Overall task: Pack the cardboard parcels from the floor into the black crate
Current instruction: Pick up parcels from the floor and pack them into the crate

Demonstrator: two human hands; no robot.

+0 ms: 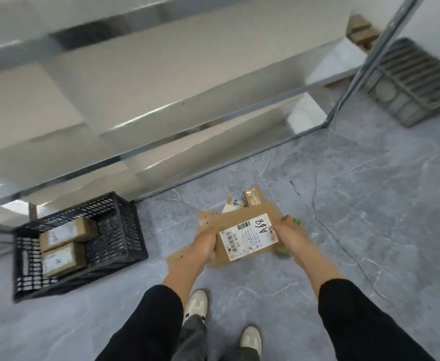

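I grip a flat cardboard parcel (pixel 247 225) with a white label marked "A68" by its two ends, just above the floor. My left hand (pixel 203 243) clasps its left end and my right hand (pixel 289 235) its right end. Beneath and behind it lie more parcels on the floor: a small one (pixel 252 195) at the back, another (pixel 206 217) at the left, and a flat piece (pixel 177 259) partly hidden under my left arm. The black crate (pixel 125 230) stands to the left and holds two labelled parcels, one (pixel 67 231) behind the other (pixel 62 259).
A grey metal shelving rack (pixel 161 100) runs along the back, its lowest shelf just behind the crate and the parcels. A grey plastic crate (pixel 411 84) stands at the far right beyond the rack's post. My feet (pixel 196 306) are on the grey tiled floor below the parcels.
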